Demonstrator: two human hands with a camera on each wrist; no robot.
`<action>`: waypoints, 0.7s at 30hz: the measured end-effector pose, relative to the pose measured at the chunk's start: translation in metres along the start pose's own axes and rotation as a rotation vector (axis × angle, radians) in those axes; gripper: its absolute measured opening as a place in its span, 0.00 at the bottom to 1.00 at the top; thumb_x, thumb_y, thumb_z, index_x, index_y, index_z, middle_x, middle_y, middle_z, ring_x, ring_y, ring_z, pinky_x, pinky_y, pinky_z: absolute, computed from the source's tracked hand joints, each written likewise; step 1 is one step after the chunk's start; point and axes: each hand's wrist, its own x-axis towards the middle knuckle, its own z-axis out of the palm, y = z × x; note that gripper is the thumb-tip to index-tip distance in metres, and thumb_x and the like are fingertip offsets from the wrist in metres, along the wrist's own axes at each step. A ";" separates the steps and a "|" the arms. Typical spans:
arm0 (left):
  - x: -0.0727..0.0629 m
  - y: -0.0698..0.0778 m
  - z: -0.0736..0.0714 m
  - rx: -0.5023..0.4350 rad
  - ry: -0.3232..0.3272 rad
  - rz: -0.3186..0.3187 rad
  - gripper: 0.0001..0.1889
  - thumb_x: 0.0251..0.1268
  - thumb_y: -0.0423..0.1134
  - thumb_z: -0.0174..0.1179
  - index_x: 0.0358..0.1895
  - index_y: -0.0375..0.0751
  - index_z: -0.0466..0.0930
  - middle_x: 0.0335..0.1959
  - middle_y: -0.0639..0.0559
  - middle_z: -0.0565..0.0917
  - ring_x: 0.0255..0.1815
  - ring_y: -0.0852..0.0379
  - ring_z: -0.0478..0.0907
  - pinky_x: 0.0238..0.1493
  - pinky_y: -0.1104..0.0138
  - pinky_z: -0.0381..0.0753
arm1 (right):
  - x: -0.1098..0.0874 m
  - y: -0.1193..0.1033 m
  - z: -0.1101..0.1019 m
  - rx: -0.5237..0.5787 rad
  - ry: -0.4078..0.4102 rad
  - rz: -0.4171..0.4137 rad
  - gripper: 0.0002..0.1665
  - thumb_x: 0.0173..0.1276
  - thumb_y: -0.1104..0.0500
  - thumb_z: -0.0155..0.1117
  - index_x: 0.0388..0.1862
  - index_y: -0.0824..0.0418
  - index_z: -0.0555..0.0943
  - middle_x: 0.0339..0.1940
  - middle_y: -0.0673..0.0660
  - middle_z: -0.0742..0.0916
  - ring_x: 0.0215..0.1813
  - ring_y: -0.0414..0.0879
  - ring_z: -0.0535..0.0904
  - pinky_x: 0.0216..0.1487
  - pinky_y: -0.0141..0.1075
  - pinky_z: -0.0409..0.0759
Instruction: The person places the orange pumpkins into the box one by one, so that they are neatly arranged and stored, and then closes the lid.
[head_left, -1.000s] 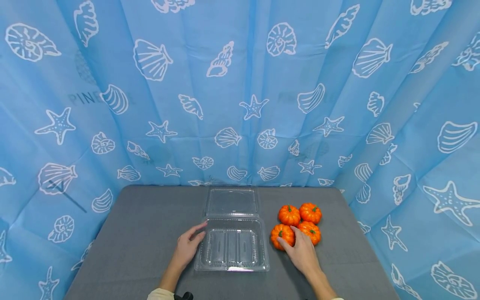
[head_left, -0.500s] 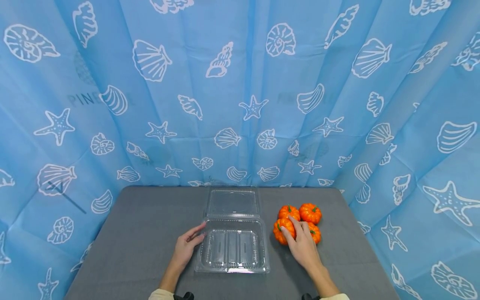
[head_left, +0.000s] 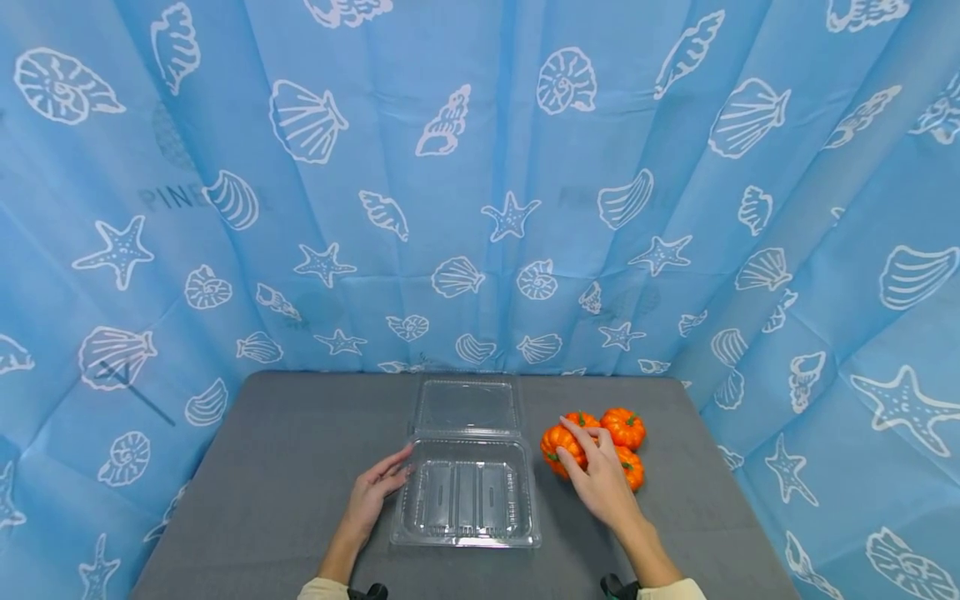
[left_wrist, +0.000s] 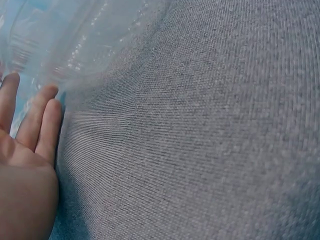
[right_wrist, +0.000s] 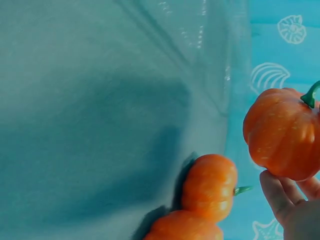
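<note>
My right hand (head_left: 603, 483) grips a small orange pumpkin (head_left: 562, 450) between thumb and fingers. In the right wrist view that held pumpkin (right_wrist: 282, 135), with its green stem, is raised off the table. Behind and beside it stand three more pumpkins, among them one at the back right (head_left: 624, 428) and one near my fingers (head_left: 632, 469). My left hand (head_left: 371, 490) lies at the left side of a clear plastic clamshell box (head_left: 467, 537), its fingers extended by the rim. The box's lid (head_left: 467, 404) is folded back, and nothing lies inside the base.
A grey cloth-covered table (head_left: 300, 442) bears everything. Blue curtains (head_left: 480, 167) with white shell prints hang along its back and sides. The clamshell stands between my two hands, left of the pumpkins.
My right hand has taken hold of the front left pumpkin and lifted it, shifting it slightly back and then left. My left hand has stayed by the box.
</note>
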 end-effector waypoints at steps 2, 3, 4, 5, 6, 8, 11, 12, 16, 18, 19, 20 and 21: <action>0.000 -0.001 0.000 -0.002 -0.006 -0.005 0.24 0.69 0.30 0.60 0.68 0.36 0.77 0.71 0.42 0.77 0.66 0.45 0.81 0.56 0.78 0.79 | 0.001 -0.004 0.000 0.007 0.010 -0.028 0.30 0.73 0.50 0.66 0.73 0.46 0.75 0.60 0.63 0.77 0.52 0.55 0.80 0.51 0.51 0.81; -0.001 -0.001 -0.001 -0.004 -0.005 -0.011 0.24 0.69 0.30 0.60 0.68 0.36 0.77 0.71 0.42 0.77 0.66 0.45 0.81 0.56 0.78 0.79 | 0.001 -0.006 0.000 0.009 0.008 -0.034 0.31 0.73 0.51 0.67 0.74 0.46 0.74 0.60 0.63 0.77 0.49 0.53 0.80 0.49 0.49 0.81; -0.001 -0.001 -0.001 0.000 -0.001 -0.020 0.24 0.69 0.31 0.61 0.68 0.37 0.77 0.70 0.43 0.78 0.66 0.46 0.81 0.56 0.79 0.78 | 0.002 -0.009 0.000 0.012 0.006 -0.041 0.32 0.72 0.51 0.68 0.74 0.47 0.74 0.59 0.62 0.77 0.48 0.52 0.81 0.49 0.48 0.82; -0.001 -0.002 -0.001 0.010 0.004 -0.020 0.24 0.69 0.31 0.61 0.68 0.37 0.77 0.70 0.43 0.78 0.66 0.47 0.81 0.56 0.79 0.78 | 0.002 -0.011 0.000 0.014 0.003 -0.046 0.33 0.71 0.51 0.69 0.74 0.49 0.73 0.60 0.61 0.77 0.48 0.51 0.81 0.49 0.48 0.82; -0.001 -0.002 -0.002 0.018 0.011 -0.023 0.24 0.69 0.31 0.61 0.68 0.37 0.78 0.70 0.43 0.78 0.66 0.48 0.81 0.56 0.79 0.77 | 0.002 -0.013 0.000 0.017 0.000 -0.046 0.34 0.71 0.51 0.69 0.74 0.50 0.72 0.60 0.61 0.77 0.48 0.50 0.81 0.49 0.47 0.83; -0.001 -0.003 -0.002 0.045 0.024 -0.019 0.24 0.68 0.32 0.61 0.68 0.38 0.78 0.70 0.43 0.78 0.66 0.50 0.81 0.57 0.81 0.76 | 0.002 -0.017 0.000 0.027 -0.003 -0.047 0.36 0.70 0.52 0.70 0.74 0.55 0.71 0.60 0.60 0.78 0.48 0.50 0.81 0.49 0.47 0.83; -0.001 -0.004 -0.002 0.059 0.027 0.000 0.24 0.68 0.32 0.61 0.67 0.37 0.78 0.69 0.42 0.78 0.65 0.54 0.82 0.56 0.81 0.76 | 0.004 -0.022 0.001 0.040 0.008 -0.058 0.35 0.68 0.53 0.72 0.71 0.58 0.73 0.60 0.60 0.79 0.52 0.51 0.80 0.52 0.48 0.83; -0.001 -0.003 -0.002 0.054 0.026 0.001 0.24 0.68 0.31 0.61 0.67 0.37 0.78 0.69 0.42 0.78 0.64 0.56 0.82 0.56 0.81 0.76 | 0.004 -0.024 0.001 0.047 0.008 -0.063 0.34 0.67 0.53 0.73 0.70 0.57 0.75 0.59 0.60 0.79 0.51 0.51 0.79 0.50 0.47 0.83; -0.001 -0.002 -0.002 0.015 0.012 0.012 0.24 0.67 0.29 0.61 0.67 0.34 0.77 0.69 0.40 0.78 0.63 0.58 0.83 0.56 0.80 0.77 | 0.006 -0.033 0.003 0.080 -0.012 -0.103 0.32 0.65 0.53 0.75 0.67 0.52 0.78 0.56 0.58 0.79 0.49 0.48 0.79 0.47 0.44 0.84; -0.001 0.000 -0.001 -0.003 0.006 0.013 0.25 0.67 0.28 0.61 0.67 0.33 0.77 0.69 0.39 0.78 0.63 0.58 0.83 0.56 0.80 0.77 | 0.006 -0.037 0.005 0.093 -0.031 -0.129 0.32 0.64 0.52 0.76 0.67 0.50 0.79 0.55 0.56 0.79 0.49 0.47 0.80 0.47 0.45 0.85; -0.001 0.000 -0.001 -0.006 0.005 0.011 0.24 0.67 0.28 0.61 0.67 0.33 0.77 0.69 0.39 0.78 0.63 0.57 0.82 0.57 0.80 0.77 | 0.006 -0.039 0.006 0.094 -0.039 -0.142 0.32 0.64 0.51 0.76 0.68 0.49 0.79 0.55 0.55 0.79 0.49 0.47 0.80 0.47 0.45 0.85; -0.001 0.000 -0.001 -0.007 0.002 0.010 0.24 0.67 0.29 0.61 0.67 0.33 0.77 0.70 0.39 0.78 0.63 0.57 0.83 0.57 0.80 0.77 | 0.006 -0.040 0.007 0.094 -0.044 -0.156 0.33 0.64 0.51 0.76 0.67 0.49 0.79 0.55 0.55 0.79 0.50 0.47 0.80 0.48 0.45 0.85; -0.001 0.000 -0.001 -0.003 -0.001 0.013 0.24 0.67 0.29 0.61 0.67 0.33 0.77 0.70 0.39 0.77 0.63 0.56 0.83 0.57 0.79 0.77 | 0.006 -0.042 0.009 0.092 -0.050 -0.169 0.33 0.63 0.50 0.76 0.67 0.49 0.79 0.56 0.54 0.80 0.51 0.47 0.80 0.48 0.45 0.85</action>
